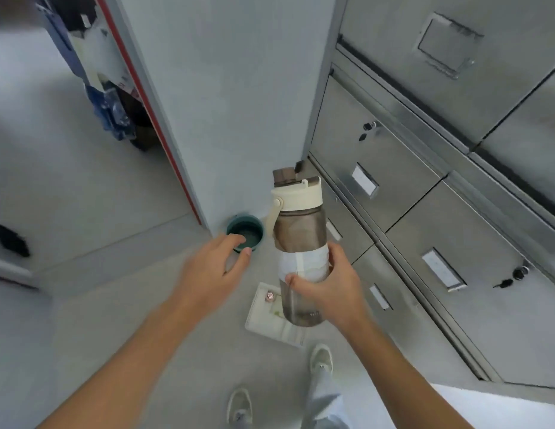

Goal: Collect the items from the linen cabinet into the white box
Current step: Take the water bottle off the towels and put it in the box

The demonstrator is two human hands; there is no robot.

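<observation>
Floor (121, 305) pale – pouch (270, 317) half hidden behind bottle (301, 236), right hand (329, 292) gripping

legible text: none | bottle (301, 243): small print near the base, too blurred to read; white band around the middle shows no lettering | drawer label holders (364, 180): blank or washed out | flat packet (274, 317) on floor: markings unreadable
</observation>
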